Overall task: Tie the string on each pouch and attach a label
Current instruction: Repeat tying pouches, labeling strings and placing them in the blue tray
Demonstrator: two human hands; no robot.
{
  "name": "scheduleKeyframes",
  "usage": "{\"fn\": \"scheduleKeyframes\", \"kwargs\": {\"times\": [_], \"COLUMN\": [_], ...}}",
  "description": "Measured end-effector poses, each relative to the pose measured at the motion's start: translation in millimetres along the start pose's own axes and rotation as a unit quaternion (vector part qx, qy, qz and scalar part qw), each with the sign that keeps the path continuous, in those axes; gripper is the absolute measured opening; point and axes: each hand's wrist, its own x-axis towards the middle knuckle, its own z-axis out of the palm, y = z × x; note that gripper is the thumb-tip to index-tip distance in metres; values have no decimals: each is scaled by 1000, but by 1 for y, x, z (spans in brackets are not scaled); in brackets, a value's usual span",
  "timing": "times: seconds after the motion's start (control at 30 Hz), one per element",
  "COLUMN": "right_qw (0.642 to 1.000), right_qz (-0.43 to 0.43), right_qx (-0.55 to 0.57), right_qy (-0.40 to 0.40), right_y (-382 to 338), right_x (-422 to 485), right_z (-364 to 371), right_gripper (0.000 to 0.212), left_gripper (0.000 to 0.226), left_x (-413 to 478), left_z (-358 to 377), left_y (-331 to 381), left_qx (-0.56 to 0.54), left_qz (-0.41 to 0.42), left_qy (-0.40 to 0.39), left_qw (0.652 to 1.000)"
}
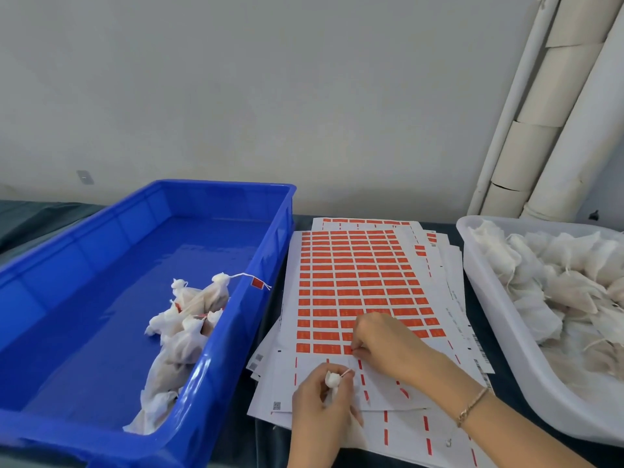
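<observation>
— Where's the pouch (pixel 332 383)?

— Low centre of the frame, its gathered neck clenched in the left hand (pixel 320 405). It looks soft and light; hold that neck.

— And the right hand (pixel 381 342)?

— Fingertips pinched on a red label (pixel 348 349) on the sticker sheet (pixel 358 288). Thin and flimsy, probably; lift by a corner.
</observation>
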Motion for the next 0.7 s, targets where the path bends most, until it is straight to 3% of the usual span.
{"fn": "scheduleKeyframes", "kwargs": {"times": [0.27, 0.47, 0.7], "right_qw": [998, 998, 998], "right_qz": [-24, 29, 32], "right_qx": [11, 57, 44], "right_qy": [50, 21, 39], "right_y": [-2, 1, -2], "right_x": [-17, -9, -14], "right_z": [6, -5, 1], "right_gripper": [24, 26, 30], "left_gripper": [9, 8, 9], "left_x": [-3, -4, -3], "left_z": [1, 0, 0], "left_y": [0, 0, -1], "left_qx": [9, 16, 4], "left_qz": [16, 13, 23], "left_qy": [-8, -5, -9], "left_qw": [1000, 1000, 1000]}}
